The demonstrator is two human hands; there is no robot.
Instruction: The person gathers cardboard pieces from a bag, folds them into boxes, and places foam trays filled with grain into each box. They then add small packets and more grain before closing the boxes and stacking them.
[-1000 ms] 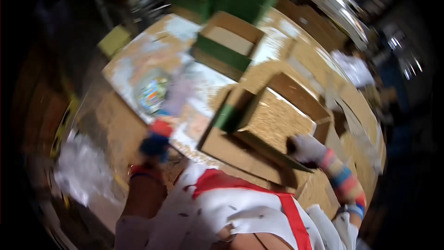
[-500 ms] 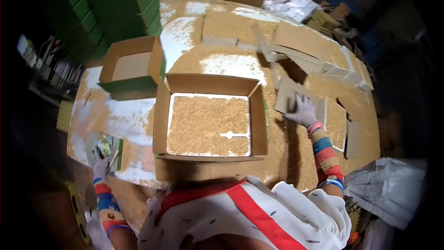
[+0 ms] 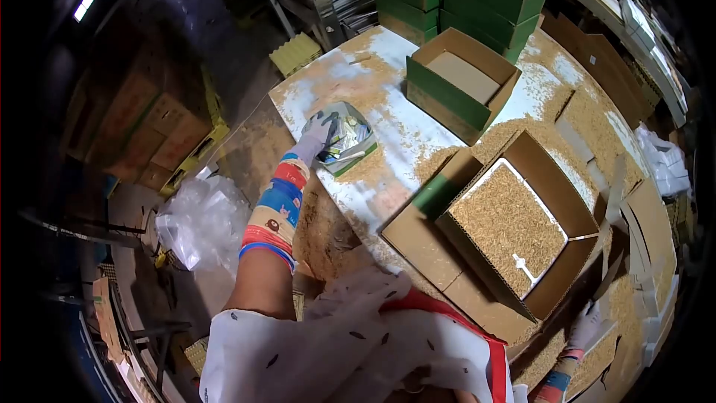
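Observation:
My left hand (image 3: 319, 131), in a light glove, reaches into a small open box (image 3: 358, 161) with a green side at the table's left corner. Its fingers lie apart over a jumble of small packets (image 3: 349, 133), the tips partly in shadow. My right hand (image 3: 585, 326), also gloved, is low at the right beside cardboard pieces, fingers stretched out and holding nothing visible. Between my hands stands an open brown carton (image 3: 477, 248), turned at an angle. Inside it lies a white-edged layer of wood shavings (image 3: 507, 220) with a small white cross-like shape near one edge.
Behind the carton is an open green box (image 3: 455, 104), with stacked green boxes (image 3: 485, 0) at the back. Shavings and flat cardboard (image 3: 649, 242) cover the table's right side. Clear plastic bags (image 3: 203, 222) lie at the left, near brown cartons (image 3: 160, 119).
My view has swung left, so the table appears turned and shifted right. My left hand is now over the packets in the small box. My right hand appears lower in view.

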